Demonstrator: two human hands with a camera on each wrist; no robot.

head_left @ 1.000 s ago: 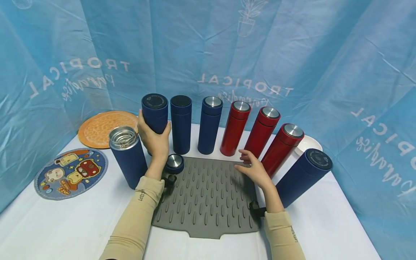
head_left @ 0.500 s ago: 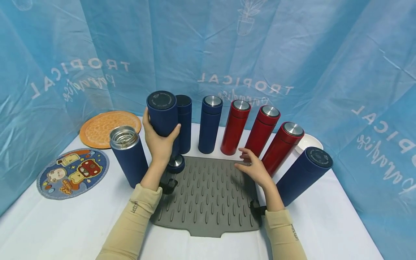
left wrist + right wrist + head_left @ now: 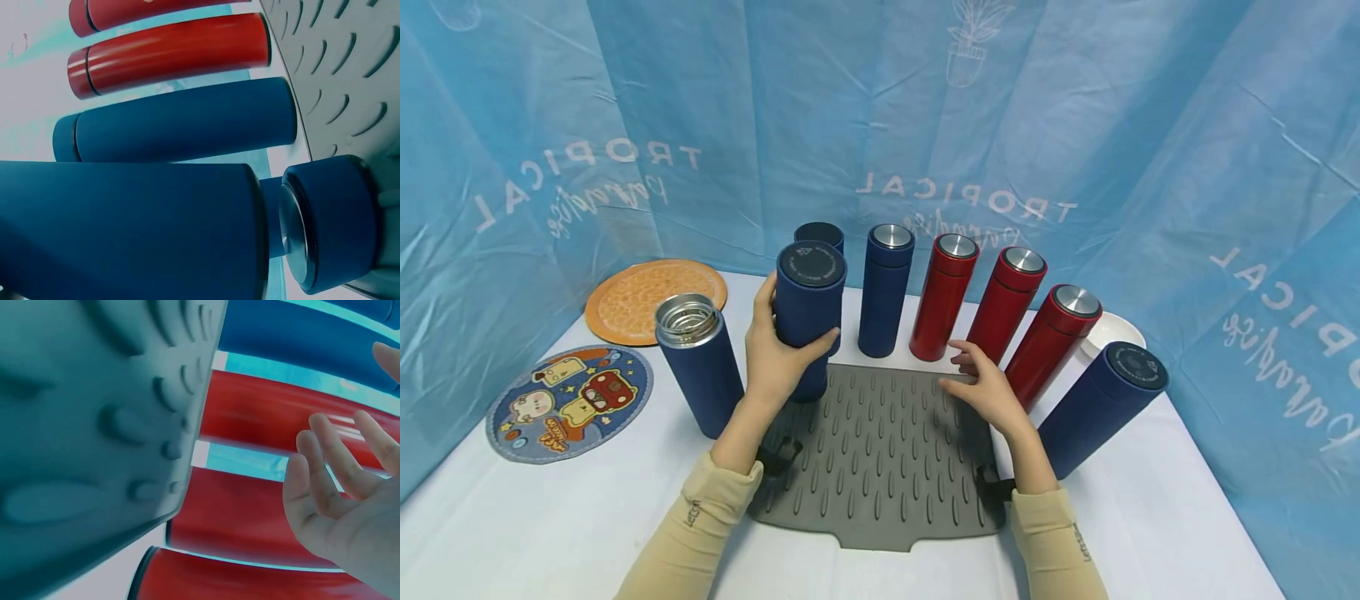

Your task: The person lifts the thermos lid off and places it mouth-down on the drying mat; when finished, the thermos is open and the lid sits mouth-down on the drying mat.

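My left hand (image 3: 775, 362) grips a blue thermos flask (image 3: 808, 308) around its middle. Its upper end is a black disc with small printed text. In the left wrist view its lower end stands just short of a blue lid (image 3: 340, 225) with a steel top, which sits on the grey ridged mat (image 3: 880, 467). The head view has that lid mostly hidden behind the flask. An uncapped blue flask (image 3: 703, 375), its steel threaded mouth bare, stands left of my left forearm. My right hand (image 3: 988, 392), fingers loosely bent and holding nothing, hovers over the mat's right corner beside the red flasks (image 3: 992, 312).
Along the back stand two blue flasks, one steel-topped flask (image 3: 886, 292) and one black-topped flask (image 3: 818, 232) partly covered. Another blue flask (image 3: 1097, 408) stands by my right forearm. A white dish (image 3: 1112, 332), orange round mat (image 3: 651, 296) and cartoon mat (image 3: 568, 404) lie around.
My left hand has carried the blue flask rightward and nearer, from beside the black-topped flask to over the steel-topped lid. My right hand has stayed nearly still.
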